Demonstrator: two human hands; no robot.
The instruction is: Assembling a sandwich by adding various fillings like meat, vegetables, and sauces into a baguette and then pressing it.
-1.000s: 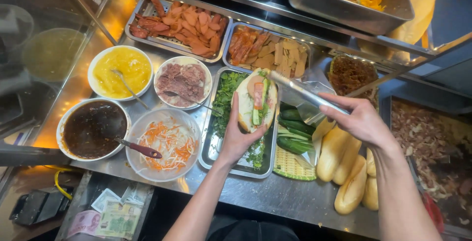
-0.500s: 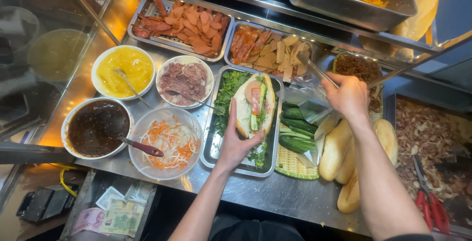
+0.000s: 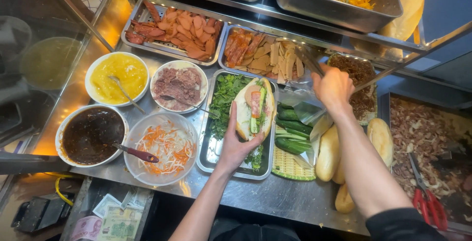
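1. Our landmark is the split sandwich roll (image 3: 253,108), filled with pale meat, a red strip and cucumber, held above a steel tray of green herbs (image 3: 223,96).
2. Far left of the roll stand a bowl of dark sauce (image 3: 91,134) and a bowl of yellow spread (image 3: 118,72); nearer, a bowl of shredded carrot pickle (image 3: 164,147) and a bowl of chopped meat (image 3: 178,84).
3. Our left hand (image 3: 236,145) cups the roll from below, fingers closed around it.
4. Just right of the roll lie cucumber spears (image 3: 290,135) and plain bread loaves (image 3: 328,153).
5. Our right hand (image 3: 333,87) is closed on metal tongs (image 3: 309,60). A second ago it hovered beside the roll; now the tongs reach up and right of the roll, into the tray of sliced meats and pale strips (image 3: 268,54), so another filling looks likely.
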